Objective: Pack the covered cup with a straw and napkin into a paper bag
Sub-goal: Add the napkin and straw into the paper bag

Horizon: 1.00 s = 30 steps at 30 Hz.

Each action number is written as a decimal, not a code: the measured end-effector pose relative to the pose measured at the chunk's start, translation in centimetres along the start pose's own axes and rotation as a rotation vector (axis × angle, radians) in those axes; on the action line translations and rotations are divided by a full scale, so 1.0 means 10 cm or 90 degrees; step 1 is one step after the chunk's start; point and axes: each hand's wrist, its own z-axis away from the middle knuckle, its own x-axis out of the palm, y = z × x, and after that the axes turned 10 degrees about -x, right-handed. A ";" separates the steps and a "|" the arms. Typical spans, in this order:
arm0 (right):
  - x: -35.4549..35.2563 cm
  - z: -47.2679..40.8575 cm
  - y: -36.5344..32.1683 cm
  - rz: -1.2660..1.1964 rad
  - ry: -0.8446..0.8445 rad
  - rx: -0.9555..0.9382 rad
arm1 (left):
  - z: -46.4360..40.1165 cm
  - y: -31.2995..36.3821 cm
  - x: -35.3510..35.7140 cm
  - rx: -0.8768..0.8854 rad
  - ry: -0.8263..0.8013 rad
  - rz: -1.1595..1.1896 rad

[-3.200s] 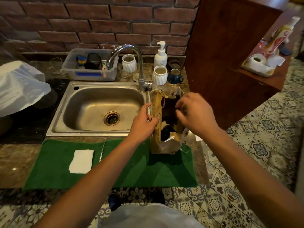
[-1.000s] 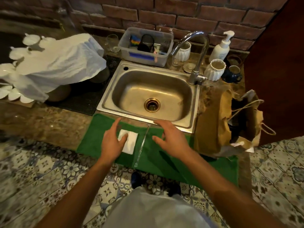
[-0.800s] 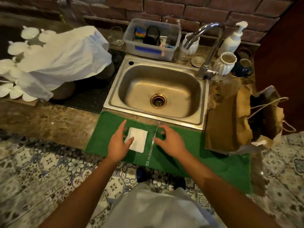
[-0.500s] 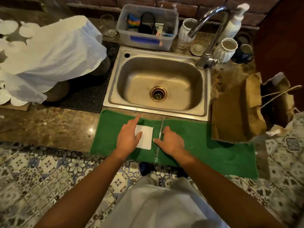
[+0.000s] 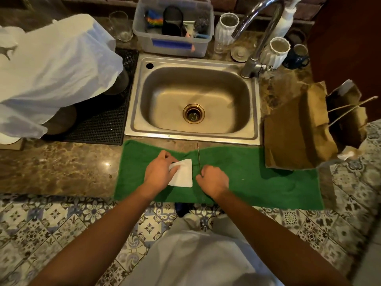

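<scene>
A folded white napkin [image 5: 183, 174] lies on the green mat [image 5: 257, 182]. My left hand [image 5: 158, 172] pinches its upper left corner, which is lifted a little. Just to the right a thin clear straw [image 5: 198, 153] lies on the mat, pointing toward the sink. My right hand [image 5: 212, 179] is closed over the straw's near part. The brown paper bag [image 5: 299, 129] stands open at the mat's right end, with its string handles hanging to the right. The covered cup is hidden inside the bag.
A steel sink [image 5: 193, 100] with a curved tap [image 5: 257, 38] sits behind the mat. A plastic tub [image 5: 173, 44], white ribbed cups [image 5: 276, 50], a blue mug [image 5: 296, 56] and a glass [image 5: 120, 25] line the back. A white cloth [image 5: 51, 67] covers things at the left. The counter's front edge is right below the mat.
Both hands left the bag and came down on the mat. The left hand has closed on the napkin's corner and the right hand on the straw. The camera turned left and down.
</scene>
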 end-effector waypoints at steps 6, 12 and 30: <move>-0.09 0.01 0.09 -0.146 0.041 -0.013 | 0.04 0.01 -0.17 0.000 0.035 0.135; -0.61 0.23 0.02 -0.499 0.185 -0.079 | 0.22 0.35 -0.58 -0.062 -0.063 0.479; -2.09 1.03 0.77 -0.666 0.182 -0.314 | 0.55 2.10 -1.15 0.107 -0.100 0.620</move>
